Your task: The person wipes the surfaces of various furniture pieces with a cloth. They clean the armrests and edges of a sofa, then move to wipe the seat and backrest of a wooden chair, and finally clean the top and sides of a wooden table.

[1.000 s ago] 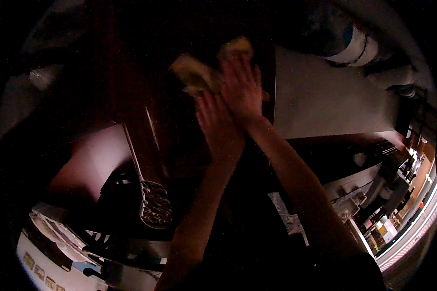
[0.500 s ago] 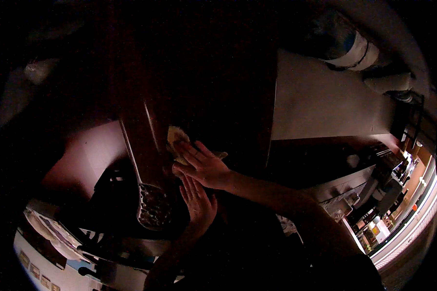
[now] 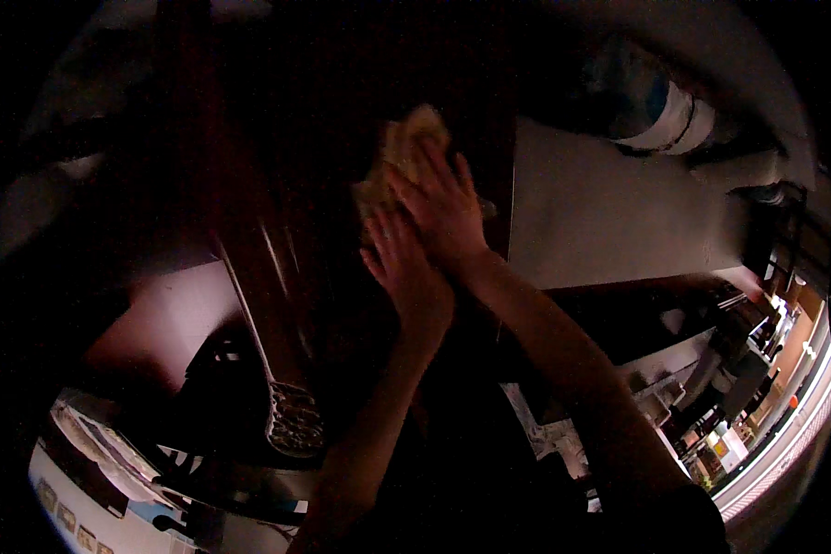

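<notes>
A yellowish cloth [image 3: 417, 127] lies bunched on a dark, glossy surface [image 3: 291, 319], blurred a little by motion. My right hand [image 3: 451, 210] is pressed flat on it, fingers stretched out and slightly apart. Just below and to the left, my left hand [image 3: 406, 272] has its fingers extended, their tips at the cloth's near edge. The two hands touch or overlap at the right wrist; poor light hides the exact contact. Neither hand curls around the cloth.
At the dark surface's left edge is a carved-looking end piece [image 3: 294, 420]. A pale floor patch [image 3: 189, 305] shows beyond it. On the right lies a grey flat area [image 3: 609, 212], with a white-banded rounded object [image 3: 669, 120] behind. Cluttered shelves [image 3: 739, 434] stand far right.
Both hands and the cloth have moved away from me and to the right across the dark surface. The cloth has changed shape under the right hand. My view has shifted slightly.
</notes>
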`<state>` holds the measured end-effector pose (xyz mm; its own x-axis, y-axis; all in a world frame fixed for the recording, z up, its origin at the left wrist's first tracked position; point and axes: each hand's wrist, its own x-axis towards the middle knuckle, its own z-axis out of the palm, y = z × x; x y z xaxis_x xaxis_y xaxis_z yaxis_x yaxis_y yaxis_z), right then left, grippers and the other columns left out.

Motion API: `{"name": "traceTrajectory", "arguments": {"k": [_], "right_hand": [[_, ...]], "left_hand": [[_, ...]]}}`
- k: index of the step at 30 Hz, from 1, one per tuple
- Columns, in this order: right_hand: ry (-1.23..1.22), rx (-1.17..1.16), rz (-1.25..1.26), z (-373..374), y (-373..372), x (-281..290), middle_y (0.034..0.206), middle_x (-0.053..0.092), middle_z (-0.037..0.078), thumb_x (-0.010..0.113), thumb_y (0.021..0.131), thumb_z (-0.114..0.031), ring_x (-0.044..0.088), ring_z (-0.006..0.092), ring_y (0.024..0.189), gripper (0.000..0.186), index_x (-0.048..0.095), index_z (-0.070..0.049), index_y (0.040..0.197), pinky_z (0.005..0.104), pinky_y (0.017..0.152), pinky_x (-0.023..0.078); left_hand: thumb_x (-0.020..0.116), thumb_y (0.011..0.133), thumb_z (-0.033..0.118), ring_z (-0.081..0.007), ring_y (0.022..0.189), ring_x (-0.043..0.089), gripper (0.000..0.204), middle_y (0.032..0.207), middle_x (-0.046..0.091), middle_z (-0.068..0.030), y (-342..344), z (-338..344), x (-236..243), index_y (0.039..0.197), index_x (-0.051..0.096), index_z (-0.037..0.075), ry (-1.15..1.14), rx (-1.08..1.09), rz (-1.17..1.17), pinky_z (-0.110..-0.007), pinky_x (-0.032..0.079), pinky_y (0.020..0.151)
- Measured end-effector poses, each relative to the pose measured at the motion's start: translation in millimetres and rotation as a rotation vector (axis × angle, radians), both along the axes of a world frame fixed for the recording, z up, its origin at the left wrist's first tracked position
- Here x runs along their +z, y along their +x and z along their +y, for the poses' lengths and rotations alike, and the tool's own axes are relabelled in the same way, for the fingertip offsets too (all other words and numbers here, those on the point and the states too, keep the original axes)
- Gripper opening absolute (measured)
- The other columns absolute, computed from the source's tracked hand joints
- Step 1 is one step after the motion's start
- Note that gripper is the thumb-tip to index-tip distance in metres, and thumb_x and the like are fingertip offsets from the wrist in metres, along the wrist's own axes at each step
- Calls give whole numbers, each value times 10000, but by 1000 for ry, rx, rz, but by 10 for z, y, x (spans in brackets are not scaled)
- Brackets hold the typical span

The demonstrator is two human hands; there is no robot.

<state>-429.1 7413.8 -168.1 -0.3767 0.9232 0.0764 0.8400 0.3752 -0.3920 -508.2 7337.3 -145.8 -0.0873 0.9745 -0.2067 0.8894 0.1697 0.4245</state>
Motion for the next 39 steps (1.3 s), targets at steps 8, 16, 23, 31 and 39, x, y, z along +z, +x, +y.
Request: {"name": "traceTrajectory", "arguments": {"k": [8, 16, 23, 31, 39], "right_hand": [[132, 439, -70, 1132, -729, 47, 1450, 369, 34, 556, 856, -311, 284, 242, 1372, 485, 471, -272, 1332, 543, 1077, 208], [200, -209, -63, 1680, -69, -33, 1446, 360, 74, 552, 863, -275, 286, 294, 1368, 495, 448, -237, 1346, 599, 1065, 227], [225, -228, -49, 1713, -20, -15, 1428, 362, 154, 553, 856, -224, 304, 342, 1350, 524, 421, -167, 1360, 579, 1065, 249], [255, -144, -70, 1758, 27, 5, 1440, 339, 151, 570, 849, -289, 312, 342, 1343, 584, 368, -180, 1386, 596, 1049, 257], [226, -307, -114, 1664, 4, -57, 1478, 281, 155, 534, 875, -370, 268, 347, 1362, 575, 360, -189, 1393, 597, 1063, 225]], "left_hand": [[623, 836, 335, -329, 1432, 37, 900, 1539, 107, -152, -29, 919, -116, 1479, 65, 44, 49, 579, 58, -568, 62, 1110], [648, 814, 309, -312, 1414, 165, 815, 1511, 217, -132, 83, 1736, -204, 1439, 200, 37, 314, 44, 46, -508, 124, 1127], [624, 822, 270, -318, 1382, 239, 744, 1463, 299, -139, -39, 1792, -139, 1419, 239, 48, 377, -89, 69, -513, 160, 1123], [572, 846, 200, -328, 1359, 267, 657, 1431, 331, -150, -30, 1762, -201, 1405, 261, 54, 398, -90, 91, -530, 186, 1113], [536, 867, 179, -321, 1350, 286, 630, 1415, 372, -120, -59, 1760, -196, 1416, 252, 55, 455, -172, 74, -514, 194, 1116]]}}
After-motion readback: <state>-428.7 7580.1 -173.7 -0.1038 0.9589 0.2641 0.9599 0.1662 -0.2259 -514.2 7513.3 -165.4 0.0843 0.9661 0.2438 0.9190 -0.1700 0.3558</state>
